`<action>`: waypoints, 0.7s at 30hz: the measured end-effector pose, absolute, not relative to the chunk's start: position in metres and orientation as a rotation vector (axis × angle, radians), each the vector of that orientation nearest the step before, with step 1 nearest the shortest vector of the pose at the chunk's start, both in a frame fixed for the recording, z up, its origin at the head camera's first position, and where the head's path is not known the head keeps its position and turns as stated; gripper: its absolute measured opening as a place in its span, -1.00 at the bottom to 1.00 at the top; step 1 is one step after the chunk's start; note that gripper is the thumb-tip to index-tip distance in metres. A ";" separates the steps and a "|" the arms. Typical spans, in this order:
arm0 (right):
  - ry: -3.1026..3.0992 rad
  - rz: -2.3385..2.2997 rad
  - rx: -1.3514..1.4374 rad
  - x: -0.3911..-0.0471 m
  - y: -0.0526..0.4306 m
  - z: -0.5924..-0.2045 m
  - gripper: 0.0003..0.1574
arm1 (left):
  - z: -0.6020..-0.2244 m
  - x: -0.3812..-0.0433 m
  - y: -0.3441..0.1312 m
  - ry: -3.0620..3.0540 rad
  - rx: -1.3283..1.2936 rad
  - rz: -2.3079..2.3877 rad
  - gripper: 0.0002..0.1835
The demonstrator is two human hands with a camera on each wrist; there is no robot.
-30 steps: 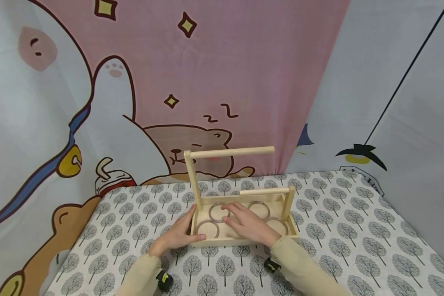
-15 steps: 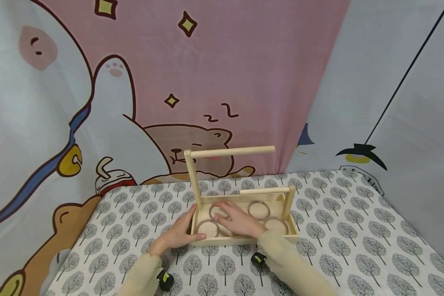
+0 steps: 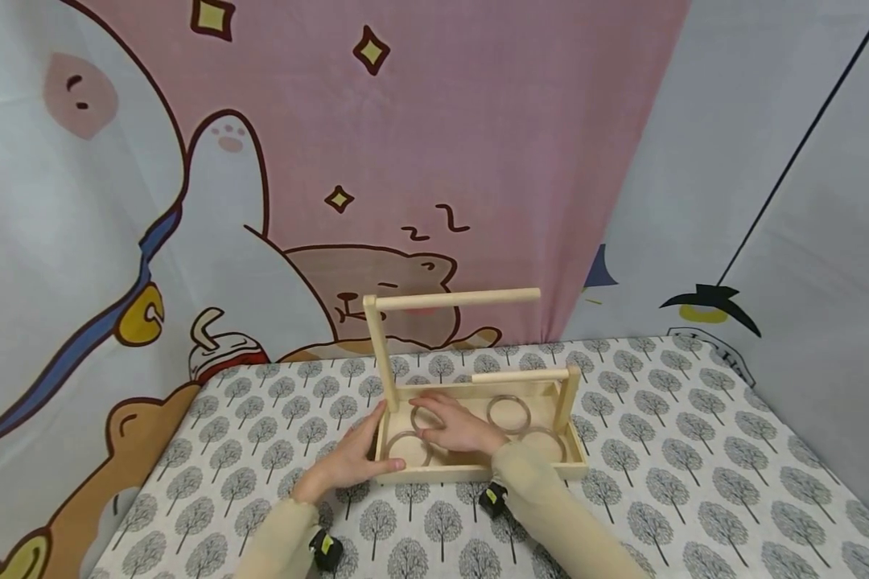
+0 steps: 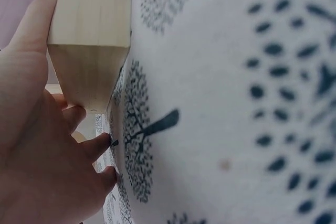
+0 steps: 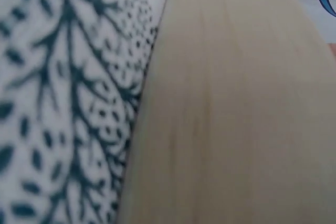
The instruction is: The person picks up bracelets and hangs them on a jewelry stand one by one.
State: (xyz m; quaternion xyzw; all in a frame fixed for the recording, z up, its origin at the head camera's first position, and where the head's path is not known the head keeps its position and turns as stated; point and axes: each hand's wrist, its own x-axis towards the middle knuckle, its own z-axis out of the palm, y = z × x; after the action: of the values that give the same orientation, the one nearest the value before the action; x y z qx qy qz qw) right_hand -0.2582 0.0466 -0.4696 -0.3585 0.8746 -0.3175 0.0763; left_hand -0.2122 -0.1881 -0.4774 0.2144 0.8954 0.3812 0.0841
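A pale wooden tray [image 3: 478, 474] with several thin round rings in it lies on the tablecloth. My left hand [image 3: 348, 458] grips its left end, thumb over the front rim and fingers along the side; the left wrist view shows the fingers around the tray's corner. Over the back left ring [image 3: 414, 420] lies my right hand [image 3: 459, 426], index finger and thumb spread across it, covering its right part. A front left ring [image 3: 408, 435] and a back right ring [image 3: 508, 396] also show. The right wrist view holds only the tray's wooden front wall [image 5: 226, 103] and cloth.
A tall post [image 3: 380, 346] with a long crossbar [image 3: 463, 298] rises from the tray's left end. At the right end, a shorter post [image 3: 566, 398] carries a lower bar [image 3: 521, 375] over the rings. A cartoon-printed curtain [image 3: 478, 161] hangs behind the tree-patterned tablecloth [image 3: 666, 450].
My right hand has slid left inside the tray, from beside the back left ring to over it. The left hand and the tray stay in place.
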 end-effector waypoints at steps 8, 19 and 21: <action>2.650 -0.878 -1.029 -0.260 0.046 -0.472 -0.18 | -0.476 -0.211 -0.188 2.673 0.626 1.134 0.16; 2.686 -0.849 -1.016 -0.258 0.057 -0.474 -0.16 | -0.477 -0.211 -0.188 2.670 0.608 1.131 0.17; 2.690 -0.855 -1.006 -0.259 0.058 -0.476 -0.18 | -0.477 -0.211 -0.188 2.668 0.603 1.133 0.17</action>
State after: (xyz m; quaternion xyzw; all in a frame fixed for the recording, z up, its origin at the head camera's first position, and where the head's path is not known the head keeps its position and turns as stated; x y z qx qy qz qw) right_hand -0.2585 0.0584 -0.4761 -0.3349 0.8953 -0.2846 0.0724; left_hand -0.2112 -0.1879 -0.4766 0.2030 0.8975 0.3810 0.0902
